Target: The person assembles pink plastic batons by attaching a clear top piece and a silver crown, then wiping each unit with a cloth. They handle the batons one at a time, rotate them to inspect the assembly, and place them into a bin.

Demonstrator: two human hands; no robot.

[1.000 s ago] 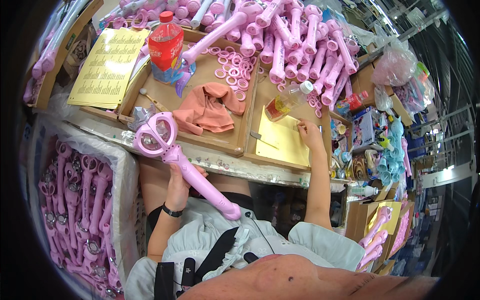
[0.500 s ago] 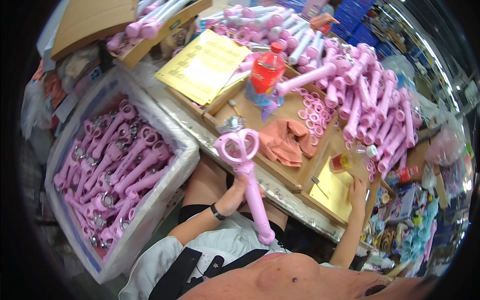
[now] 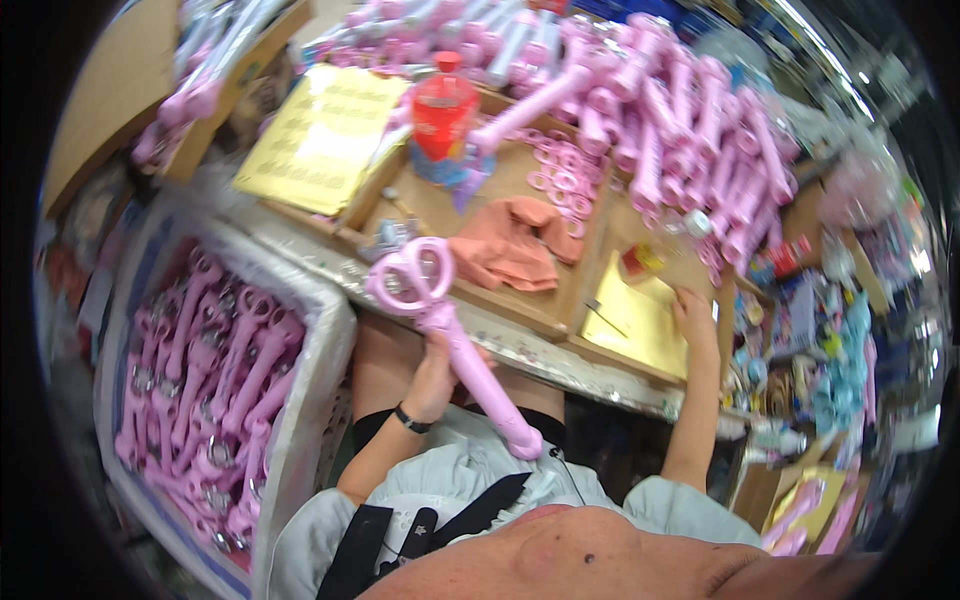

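My left hand (image 3: 432, 378) is wrapped round the shaft of a pink toy wand (image 3: 482, 385). The wand slants across my lap, its ringed head (image 3: 413, 277) up by the table edge and its rounded end low on the right. My right hand (image 3: 694, 318) reaches onto the table at the right edge of a yellow sheet (image 3: 635, 320). Its fingers look bent together, and whatever they hold is too blurred to make out. Just beyond them a small clear bottle (image 3: 642, 262) with a red and yellow label lies near a white cap (image 3: 697, 223).
Left of me stands a lined bin (image 3: 335, 375) of pink wands. Wooden trays (image 3: 500, 220) on the table hold an orange cloth (image 3: 515, 245), small pink rings (image 3: 570, 180) and a red-labelled bottle (image 3: 443, 120). Pink wand parts (image 3: 690, 130) are heaped behind; printed yellow sheets (image 3: 322, 140) lie left.
The view has swung, so the table and bin sit further left in it. My left hand still grips the wand, and my right hand stays by the yellow sheet.
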